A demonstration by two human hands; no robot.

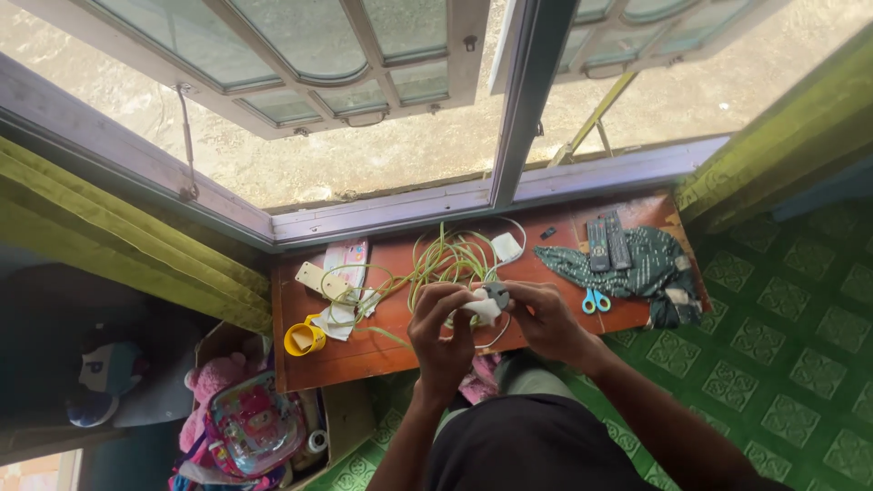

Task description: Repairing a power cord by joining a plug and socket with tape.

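Over the front edge of a small red-brown wooden table (382, 350), both my hands meet on one small object. My left hand (441, 320) pinches a white plug-like piece (479, 309), while my right hand (543, 315) holds a round grey part (496, 294) against it. A thin white wire (498, 333) loops down from the piece. Behind my hands lies a tangle of light green cable (446, 259), spreading left across the table top.
Two remote controls (607, 242) lie on a dark patterned cloth (650, 264), with blue-handled scissors (596, 301) beside them. Yellow tape roll (304, 339), white socket plate (320, 279) and white adapter (506, 246) sit on the table. Open window behind; pink bag (253, 427) and toys on floor, left.
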